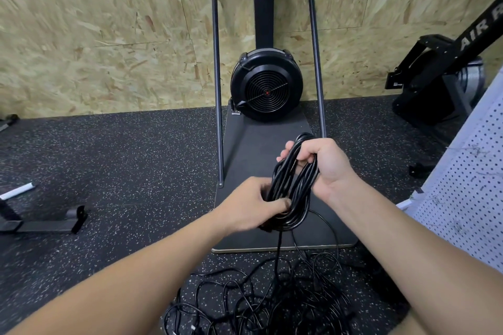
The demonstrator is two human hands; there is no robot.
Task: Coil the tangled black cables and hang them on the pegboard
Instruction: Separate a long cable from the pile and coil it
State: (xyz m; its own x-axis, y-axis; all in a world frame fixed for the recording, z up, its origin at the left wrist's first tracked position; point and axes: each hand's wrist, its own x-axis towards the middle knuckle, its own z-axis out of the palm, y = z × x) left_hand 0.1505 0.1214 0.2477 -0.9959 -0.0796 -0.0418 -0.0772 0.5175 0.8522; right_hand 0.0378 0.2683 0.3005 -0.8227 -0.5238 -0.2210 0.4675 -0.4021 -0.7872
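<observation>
- Above the platform (261,139) of the fan machine (266,84), I hold the coil (295,185) of black cable between both hands.
- My right hand (324,163) has its fingers curled round the coil's top, gripping the loops together.
- My left hand (253,205) pinches the coil's lower end, thumb pressed on the strands.
- Below the coil, one strand drops to the tangled cables (272,299) on the floor, just in front of the platform.
- I judge the next loop should match the others in size, fed slowly so knots shake free.
- The pegboard (462,198) leans right of the platform.
</observation>
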